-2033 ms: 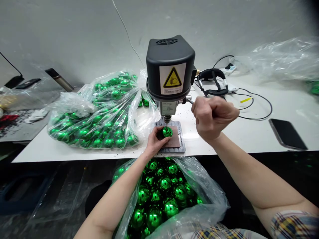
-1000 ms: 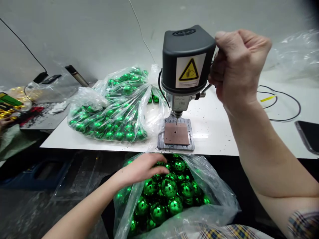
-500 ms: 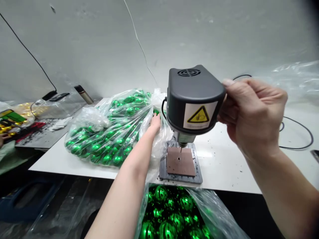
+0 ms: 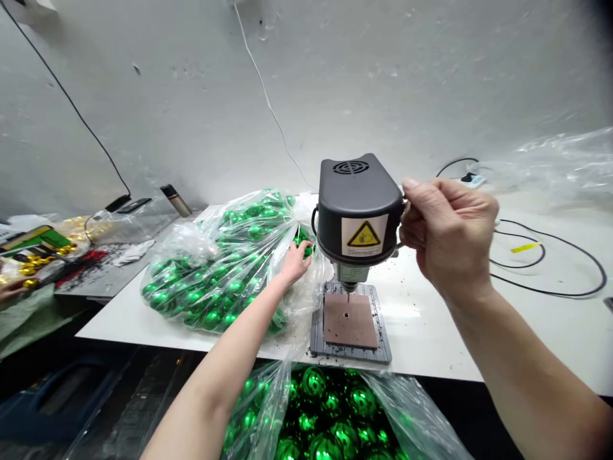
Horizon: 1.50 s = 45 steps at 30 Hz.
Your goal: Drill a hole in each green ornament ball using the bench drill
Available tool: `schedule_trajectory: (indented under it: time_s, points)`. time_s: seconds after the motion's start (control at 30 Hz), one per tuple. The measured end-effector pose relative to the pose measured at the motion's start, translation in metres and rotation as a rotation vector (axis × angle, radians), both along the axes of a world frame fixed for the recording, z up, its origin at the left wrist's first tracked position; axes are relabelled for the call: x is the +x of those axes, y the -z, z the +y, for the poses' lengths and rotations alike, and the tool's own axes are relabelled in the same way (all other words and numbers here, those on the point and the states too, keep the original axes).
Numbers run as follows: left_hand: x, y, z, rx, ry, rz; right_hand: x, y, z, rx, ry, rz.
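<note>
A black drill press (image 4: 359,198) with a yellow warning label stands on the white table. Its bit points down at a brown square plate (image 4: 352,329) with a small hole. My right hand (image 4: 450,233) is closed at the right side of the drill head, on a lever mostly hidden by the fingers. To the left of the drill lies a clear plastic bag of shiny green balls (image 4: 211,281). At its mouth, my left hand (image 4: 295,260) has its fingers round a green ball (image 4: 304,241). Below the table edge is another open bag of green balls (image 4: 345,434).
A black cable (image 4: 569,292) with a yellow tag loops over the table (image 4: 431,345) at right. Clear plastic lies at the back right. On a side table at left are a bottle (image 4: 176,200), gloves (image 4: 134,252), gold balls and another person's hand (image 4: 12,291).
My left hand has drawn back slightly from deeper in the bag's mouth, and more of its fingers and the green ball show. The camera view has shifted; my right hand stays at the drill.
</note>
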State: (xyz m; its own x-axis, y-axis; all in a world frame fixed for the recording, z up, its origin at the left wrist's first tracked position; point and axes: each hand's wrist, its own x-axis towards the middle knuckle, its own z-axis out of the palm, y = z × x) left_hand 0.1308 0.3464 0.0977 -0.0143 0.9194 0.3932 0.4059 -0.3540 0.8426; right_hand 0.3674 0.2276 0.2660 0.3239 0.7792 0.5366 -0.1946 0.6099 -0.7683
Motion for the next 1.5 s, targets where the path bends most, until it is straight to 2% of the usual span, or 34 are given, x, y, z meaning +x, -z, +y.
schedule_trajectory:
  time_s: [0.07, 0.13, 0.2, 0.3, 0.4, 0.5, 0.63, 0.8, 0.93, 1.13, 1.33, 1.5]
  points:
    - [0.001, -0.006, -0.018, -0.013, -0.006, 0.038, 0.0, 0.0, 0.0, 0.001, -0.009, -0.009]
    - [0.001, -0.014, -0.038, -0.041, -0.022, -0.014, 0.001, 0.0, 0.001, 0.005, -0.011, -0.019]
    - [0.0, -0.021, -0.061, -0.13, -0.021, -0.204, 0.001, 0.0, 0.001, 0.0, -0.013, -0.024]
    - [-0.004, -0.03, -0.098, -0.389, 0.07, -0.612, 0.001, 0.0, 0.001, -0.014, -0.007, -0.033]
    - [-0.002, -0.028, -0.129, -0.596, 0.153, -0.879, 0.001, 0.0, 0.0, -0.001, -0.001, -0.024]
    - [0.01, -0.016, -0.149, -0.637, 0.138, -0.945, 0.0, 0.0, 0.0, 0.041, -0.014, 0.006]
    - [0.03, 0.009, -0.16, -0.568, 0.138, -0.861, 0.0, 0.002, 0.005, 0.074, 0.045, -0.051]
    - [0.046, 0.032, -0.155, -0.446, 0.139, -0.611, 0.005, 0.01, 0.02, 0.167, 0.067, -0.151]
    - [0.05, 0.036, -0.144, -0.384, 0.193, -0.466, 0.006, 0.013, 0.023, 0.19, 0.056, -0.14]
    - [0.054, 0.04, -0.138, -0.313, 0.262, -0.31, 0.003, 0.008, 0.015, 0.175, 0.096, -0.105]
    - [0.062, 0.043, -0.141, -0.164, 0.213, -0.078, 0.003, 0.003, 0.01, 0.141, 0.087, -0.106]
    - [0.073, 0.05, -0.142, -0.123, 0.127, -0.082, 0.004, 0.004, 0.007, 0.161, 0.097, -0.113]
